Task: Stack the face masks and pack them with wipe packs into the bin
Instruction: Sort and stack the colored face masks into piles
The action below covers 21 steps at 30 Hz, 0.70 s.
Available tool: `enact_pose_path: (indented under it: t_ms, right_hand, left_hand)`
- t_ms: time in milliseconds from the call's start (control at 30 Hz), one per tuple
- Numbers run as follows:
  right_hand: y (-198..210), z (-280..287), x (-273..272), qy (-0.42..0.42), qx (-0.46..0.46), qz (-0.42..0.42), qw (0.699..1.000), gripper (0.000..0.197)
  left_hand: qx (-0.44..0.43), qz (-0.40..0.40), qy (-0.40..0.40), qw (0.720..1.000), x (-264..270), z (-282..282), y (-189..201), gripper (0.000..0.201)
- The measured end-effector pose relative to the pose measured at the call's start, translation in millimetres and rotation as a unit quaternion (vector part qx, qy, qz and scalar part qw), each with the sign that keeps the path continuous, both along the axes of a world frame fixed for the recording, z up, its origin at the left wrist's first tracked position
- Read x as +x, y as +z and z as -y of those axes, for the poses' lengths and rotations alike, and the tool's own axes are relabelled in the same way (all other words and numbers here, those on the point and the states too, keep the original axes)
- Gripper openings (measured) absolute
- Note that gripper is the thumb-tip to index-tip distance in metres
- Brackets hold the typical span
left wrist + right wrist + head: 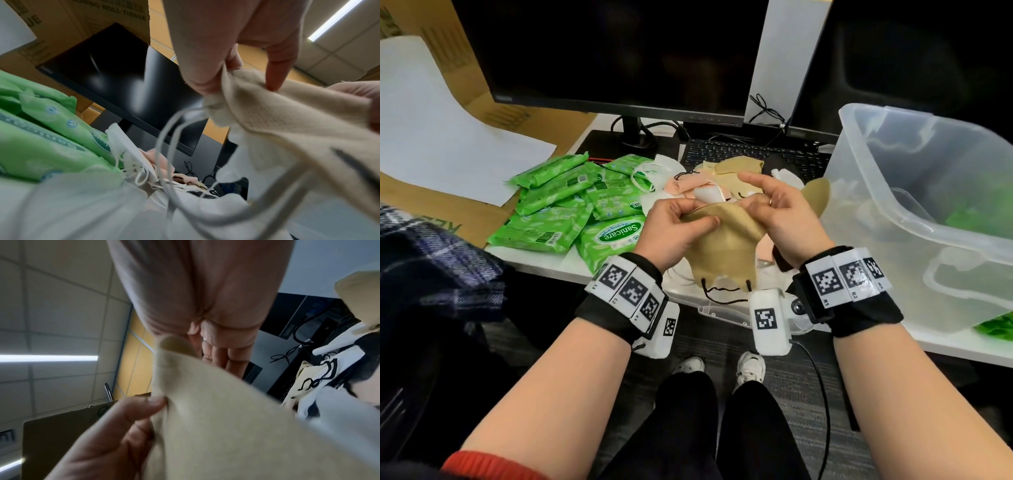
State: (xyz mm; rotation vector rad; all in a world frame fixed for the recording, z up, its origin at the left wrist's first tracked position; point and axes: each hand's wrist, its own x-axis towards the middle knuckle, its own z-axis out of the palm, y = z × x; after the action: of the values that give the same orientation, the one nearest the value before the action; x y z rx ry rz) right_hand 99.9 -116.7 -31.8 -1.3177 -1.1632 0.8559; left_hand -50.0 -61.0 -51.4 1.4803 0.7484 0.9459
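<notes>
Tan cloth face mask [722, 236] with black loops, soft and creased, pinched by left hand [674, 229] and right hand [780, 219] fingers [751, 178]

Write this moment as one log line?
left hand: pinching tan mask | right hand: pinching same mask | wipe packs: on desk | bin: right

Bin [887, 192] mouth gapes open rightward; wipe packs [571, 209] crowd the left.

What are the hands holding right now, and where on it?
Both hands hold one tan face mask by its top edge: the left hand pinches the left end, the right hand the right end.
</notes>
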Motion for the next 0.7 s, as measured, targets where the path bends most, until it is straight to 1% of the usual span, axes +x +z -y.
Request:
enact_pose_path:
  t_ms: [67, 133, 167, 233, 333, 400, 533, 567, 633, 700]
  right_hand:
    - [1, 0, -1, 0.020, -0.015, 0.039, 0.999, 0.055]
    - [2, 0, -3, 0.027, -0.021, 0.069, 0.997, 0.061]
    - [3, 0, -4, 0.029, -0.022, 0.080, 0.996, 0.061]
    - [3, -1, -5, 0.033, -0.024, 0.104, 0.994, 0.054]
    - [0, -3, -4, 0.022, -0.034, 0.149, 0.988, 0.033]
    - [-3, -3, -2, -0.007, -0.045, 0.172, 0.984, 0.028]
    - [-7, -6, 2, -0.061, -0.056, 0.195, 0.977, 0.026]
    - [-7, -6, 3, -0.085, -0.052, 0.192, 0.976, 0.026]
    - [-6, -5, 7, -0.151, -0.045, 0.182, 0.971, 0.026]
    - [-1, -2, 11, -0.214, -0.042, 0.173, 0.961, 0.030]
  left_hand:
    - [-0.001, 0.006, -0.020, 1.000, 1, 0, 2, 0.011]
    - [0.005, 0.004, -0.032, 0.999, 1, 1, 2, 0.020]
    - [0.005, 0.004, -0.034, 0.999, 2, 2, 2, 0.017]
    - [-0.002, 0.011, -0.035, 0.999, 2, 2, 2, 0.009]
    - [-0.005, 0.017, -0.034, 0.999, 2, 3, 2, 0.010]
    - [-0.009, 0.019, -0.036, 0.999, 2, 4, 2, 0.010]
    - [-0.013, 0.019, -0.032, 0.999, 1, 3, 3, 0.006]
    - [-0.014, 0.013, -0.028, 0.999, 0, 1, 3, 0.007]
    - [-0.012, 0.004, -0.014, 1.000, -4, -4, 2, 0.015]
    - [-0.010, 0.006, 0.020, 1.000, -10, -9, 3, 0.015]
